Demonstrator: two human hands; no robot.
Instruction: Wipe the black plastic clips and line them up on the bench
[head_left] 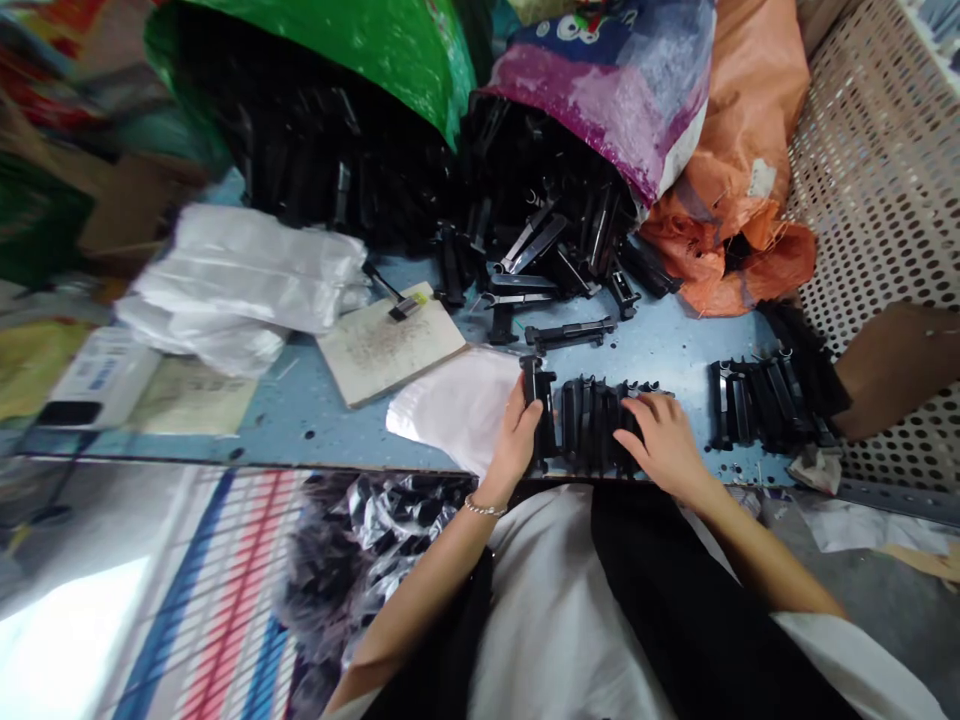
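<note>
My left hand (517,430), with a bracelet at the wrist, is closed around a long black part (537,390) that stands at the left end of a tight row of similar black parts (589,425). Their exact kind is unclear; they look like slim plastic pieces, some with shiny metal strips. At the row's right end, my right hand (664,440) grips a part between thumb and fingers; some fingertips are hidden. A thin white plastic bag (465,405) lies flat beside my left hand.
Black parts spill from a green sack (390,50) and a purple sack (592,100). A second row of parts (765,405) stands to the right, by a perforated crate (877,150). An orange sack (750,120), stacked clear bags (247,265) and a pale board (390,345) lie around.
</note>
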